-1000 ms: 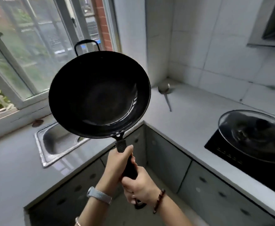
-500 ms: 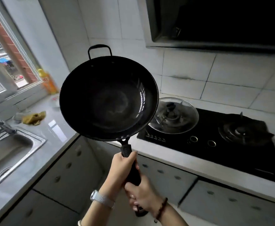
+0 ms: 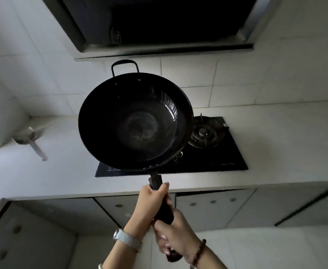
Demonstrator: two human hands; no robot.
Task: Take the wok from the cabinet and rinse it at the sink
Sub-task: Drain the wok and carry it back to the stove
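Note:
A black wok with a loop helper handle at its far rim is held up in the air in front of me, its inside tilted toward me. Its long black handle runs down to both hands. My left hand wraps the upper part of the handle; a watch is on that wrist. My right hand grips the handle lower down, with a bead bracelet on the wrist. The wok hangs over the left half of the black gas hob. The sink is out of view.
A range hood hangs above the hob against the tiled wall. A metal ladle lies on the grey counter at the left. Grey cabinet doors run below the counter edge.
The view has swung right, away from the window and sink, to face the hob and hood. The wok stays raised in both hands and now covers the hob's left burner.

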